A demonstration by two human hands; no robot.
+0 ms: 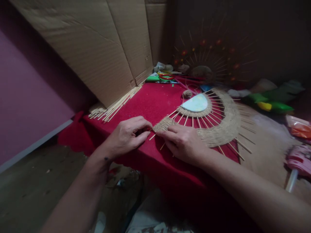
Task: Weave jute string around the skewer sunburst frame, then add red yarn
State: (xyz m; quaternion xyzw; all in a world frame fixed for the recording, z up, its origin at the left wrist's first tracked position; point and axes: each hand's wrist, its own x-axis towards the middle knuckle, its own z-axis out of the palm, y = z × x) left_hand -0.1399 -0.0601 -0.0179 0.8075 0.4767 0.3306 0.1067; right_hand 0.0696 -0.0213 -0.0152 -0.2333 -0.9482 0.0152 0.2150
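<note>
On the table lies a half-round fan-like piece (225, 129) of thin wooden sticks, with natural twine woven across them in a wide curved band. A pale blue half-disc (196, 103) sits at its centre. My left hand (130, 132) is at the band's left end, thumb and forefinger pinched at the edge by the twine; the strand between them is barely visible. My right hand (183, 142) rests over the band's lower left part, its fingers bent and closed on the weave and sticks. Its palm side is hidden. Behind the half-disc is a small twine ball (187, 94).
A red cloth (145, 103) covers the table's left part. Loose sticks (121, 103) lie beside a tall cardboard panel (97, 48). A pink glue gun (300, 160) and an orange packet (300, 127) are at right. A flower-trimmed stick piece (211, 58) stands dimly at the back.
</note>
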